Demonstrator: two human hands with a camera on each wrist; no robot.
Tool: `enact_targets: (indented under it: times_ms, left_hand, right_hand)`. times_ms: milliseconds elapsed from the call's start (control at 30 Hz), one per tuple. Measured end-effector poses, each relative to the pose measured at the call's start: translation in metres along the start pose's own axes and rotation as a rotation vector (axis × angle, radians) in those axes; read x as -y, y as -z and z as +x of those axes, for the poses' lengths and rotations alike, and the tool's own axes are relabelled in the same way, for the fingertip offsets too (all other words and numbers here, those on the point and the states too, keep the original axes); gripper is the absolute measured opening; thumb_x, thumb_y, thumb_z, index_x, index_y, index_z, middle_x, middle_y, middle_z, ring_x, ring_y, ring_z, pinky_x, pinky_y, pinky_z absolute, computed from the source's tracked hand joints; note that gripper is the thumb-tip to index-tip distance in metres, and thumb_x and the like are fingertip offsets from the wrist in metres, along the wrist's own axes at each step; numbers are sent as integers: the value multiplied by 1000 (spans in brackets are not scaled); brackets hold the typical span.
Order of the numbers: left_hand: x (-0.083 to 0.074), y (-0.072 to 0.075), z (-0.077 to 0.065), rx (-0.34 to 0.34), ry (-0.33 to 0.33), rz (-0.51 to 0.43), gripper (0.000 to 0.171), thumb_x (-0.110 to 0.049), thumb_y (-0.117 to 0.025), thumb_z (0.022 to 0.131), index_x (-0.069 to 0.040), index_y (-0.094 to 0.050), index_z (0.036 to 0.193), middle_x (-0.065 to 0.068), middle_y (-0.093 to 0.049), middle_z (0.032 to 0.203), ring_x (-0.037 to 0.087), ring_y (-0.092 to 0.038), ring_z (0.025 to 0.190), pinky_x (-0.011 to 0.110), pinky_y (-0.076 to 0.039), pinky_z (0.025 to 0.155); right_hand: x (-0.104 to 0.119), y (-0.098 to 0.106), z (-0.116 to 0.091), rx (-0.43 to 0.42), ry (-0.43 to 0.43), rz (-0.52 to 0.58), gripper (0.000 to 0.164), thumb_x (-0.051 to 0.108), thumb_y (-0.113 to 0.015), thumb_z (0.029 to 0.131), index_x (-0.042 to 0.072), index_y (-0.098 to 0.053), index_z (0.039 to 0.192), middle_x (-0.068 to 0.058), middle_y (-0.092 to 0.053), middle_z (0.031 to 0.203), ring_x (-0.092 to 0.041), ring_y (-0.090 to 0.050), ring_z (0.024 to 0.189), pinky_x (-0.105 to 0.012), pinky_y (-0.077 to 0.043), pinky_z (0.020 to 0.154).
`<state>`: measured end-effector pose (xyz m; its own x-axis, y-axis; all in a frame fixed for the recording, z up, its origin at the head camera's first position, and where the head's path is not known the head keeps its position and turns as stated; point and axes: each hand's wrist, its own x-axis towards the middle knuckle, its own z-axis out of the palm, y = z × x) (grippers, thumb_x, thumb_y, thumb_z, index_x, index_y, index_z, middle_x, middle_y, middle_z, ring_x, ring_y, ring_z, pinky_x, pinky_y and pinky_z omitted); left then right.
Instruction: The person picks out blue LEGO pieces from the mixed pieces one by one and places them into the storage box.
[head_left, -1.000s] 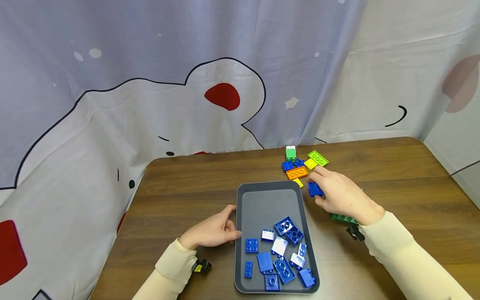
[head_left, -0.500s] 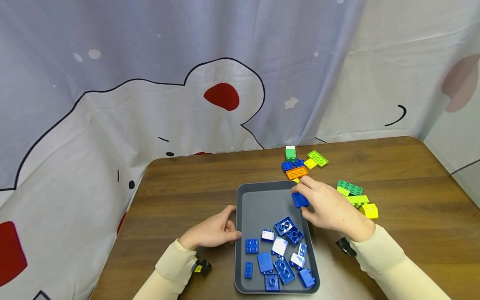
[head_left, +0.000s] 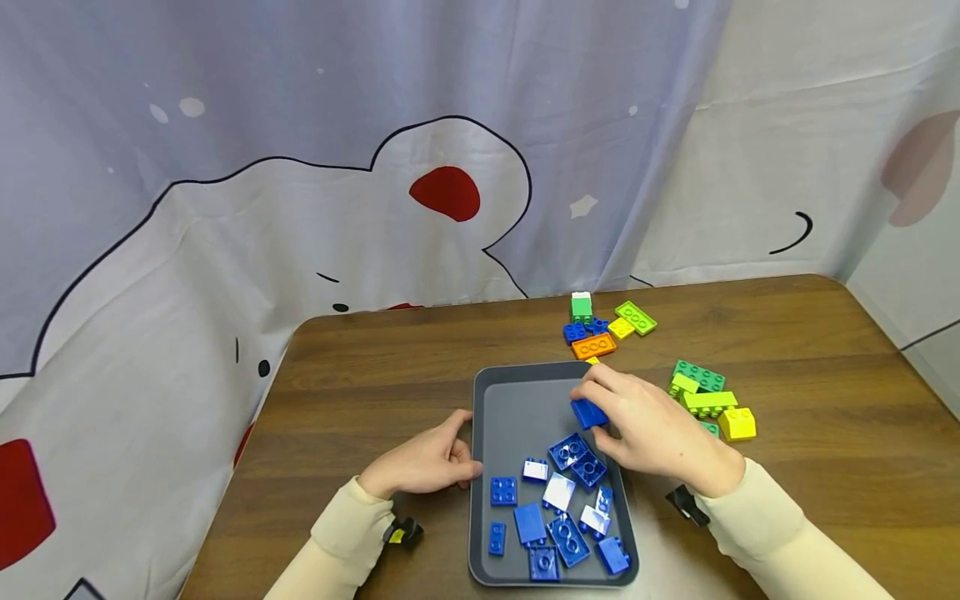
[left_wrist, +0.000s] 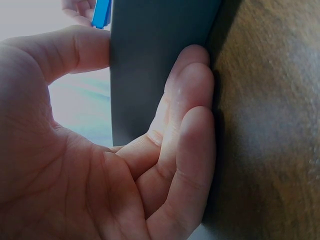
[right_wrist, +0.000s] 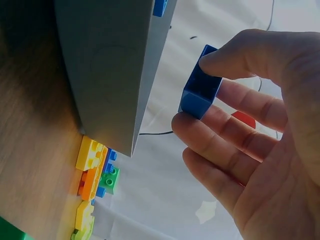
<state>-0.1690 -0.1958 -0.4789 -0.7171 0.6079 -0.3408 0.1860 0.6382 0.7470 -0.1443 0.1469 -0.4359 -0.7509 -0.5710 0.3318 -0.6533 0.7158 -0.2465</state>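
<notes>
My right hand pinches a blue toy building brick between thumb and fingers, over the upper right part of the grey tray. The right wrist view shows this blue brick raised beside the tray's outer wall, its hollow side partly visible. My left hand holds the tray's left edge. In the left wrist view the thumb lies at the rim and the other fingers rest against the outer wall, close over the table. Several blue bricks lie scattered in the tray's lower half.
Beyond the tray's far right corner lies a group of bricks, including an orange one, a lime one and a green one. Right of my right hand are green, lime and yellow bricks. A patterned curtain hangs behind the wooden table.
My right hand has carried the blue brick leftward and nearer, from the table beside the tray to over the tray, uncovering bricks on the right. The left hand stays at the tray edge.
</notes>
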Motion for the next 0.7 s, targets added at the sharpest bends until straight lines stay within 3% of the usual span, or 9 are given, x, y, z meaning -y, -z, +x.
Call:
enact_targets:
  times_ms: [167,300,433,700]
  left_hand:
    - [0,0,0,0,2,2,84,-31,-68,97,-1,-21,159,-4,-69,75,7,-58,64,24,-42,59]
    - [-1,1,0,-3,0,8,84,-32,-68,96,-1,-22,159,-5,-68,75,7,-57,64,24,-41,59]
    - [-1,1,0,-2,1,9,83,-33,-68,97,-2,-22,159,-6,-67,74,7,-57,64,25,-42,60]
    - [-1,0,0,-3,5,2,83,-31,-69,96,-2,-23,159,-5,-68,75,9,-59,65,25,-43,61]
  right_hand:
    - [2,1,0,23,9,-19,48,23,-87,80,16,-68,124,3,-61,111,-9,-56,85,-30,-55,78]
    - [3,2,-2,57,-1,-30,71,45,-85,82,16,-60,142,-6,-58,140,-22,-63,115,-47,-55,98]
    - [4,2,-3,82,-20,-26,84,58,-79,83,18,-51,152,-12,-45,160,-32,-50,141,-58,-47,108]
    - [3,0,-4,71,-6,-38,84,60,-78,84,17,-52,151,-12,-44,161,-32,-49,142,-57,-46,109]
